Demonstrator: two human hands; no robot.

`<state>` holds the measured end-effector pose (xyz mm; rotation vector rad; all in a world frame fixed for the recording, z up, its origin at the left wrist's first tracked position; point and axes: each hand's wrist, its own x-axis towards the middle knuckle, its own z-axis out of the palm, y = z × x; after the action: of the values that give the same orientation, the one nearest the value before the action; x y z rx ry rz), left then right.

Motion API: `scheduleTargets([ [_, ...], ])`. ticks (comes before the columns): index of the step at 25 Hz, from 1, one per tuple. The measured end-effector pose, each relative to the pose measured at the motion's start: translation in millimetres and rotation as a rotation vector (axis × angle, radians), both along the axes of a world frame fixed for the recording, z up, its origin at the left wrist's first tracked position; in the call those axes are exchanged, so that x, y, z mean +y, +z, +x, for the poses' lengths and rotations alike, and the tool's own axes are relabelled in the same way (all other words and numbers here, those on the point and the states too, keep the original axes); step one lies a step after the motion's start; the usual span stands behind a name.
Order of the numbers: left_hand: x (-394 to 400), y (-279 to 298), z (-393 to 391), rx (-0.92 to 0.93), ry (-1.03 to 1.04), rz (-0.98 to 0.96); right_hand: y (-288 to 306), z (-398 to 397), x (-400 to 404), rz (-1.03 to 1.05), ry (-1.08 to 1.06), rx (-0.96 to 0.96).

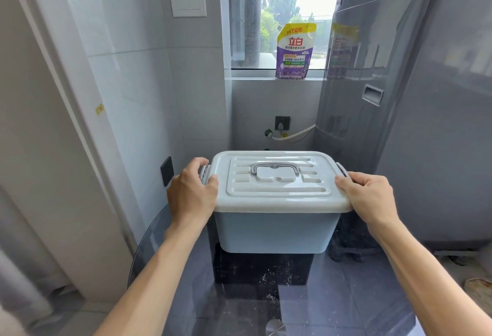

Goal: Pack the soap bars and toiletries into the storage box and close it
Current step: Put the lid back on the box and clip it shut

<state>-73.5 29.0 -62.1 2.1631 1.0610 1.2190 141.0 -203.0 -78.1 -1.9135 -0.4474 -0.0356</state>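
Note:
A pale blue storage box (274, 232) stands on a round dark glass table (346, 295). Its light grey lid (277, 197) lies flat on top, with a grey carry handle (274, 169) folded down in the middle. My left hand (190, 194) grips the lid's left end, fingers curled over the grey side latch (204, 173). My right hand (368, 194) grips the lid's right end beside the other latch (341, 168). The box's contents are hidden; no soap bars or toiletries show.
A purple and yellow detergent pouch (292, 52) stands on the window sill behind. A tall grey washing machine (386, 96) rises at the right, close to the box. White tiled walls and a black wall socket (167, 170) lie at the left.

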Motion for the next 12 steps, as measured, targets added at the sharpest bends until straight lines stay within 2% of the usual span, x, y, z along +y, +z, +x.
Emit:
scheduleTargets([
  [5,1,4,0,0.023,-0.080,0.093,-2,1,0,0.010,0.018,0.013],
  [8,0,3,0,0.028,-0.072,0.049,1,-3,1,0.084,0.023,0.064],
  [10,-4,-2,-3,-0.027,-0.062,-0.094,0,-13,-1,0.165,0.057,0.126],
  [12,-16,-10,-10,-0.154,-0.153,-0.412,-7,-31,-6,0.223,0.116,0.208],
])
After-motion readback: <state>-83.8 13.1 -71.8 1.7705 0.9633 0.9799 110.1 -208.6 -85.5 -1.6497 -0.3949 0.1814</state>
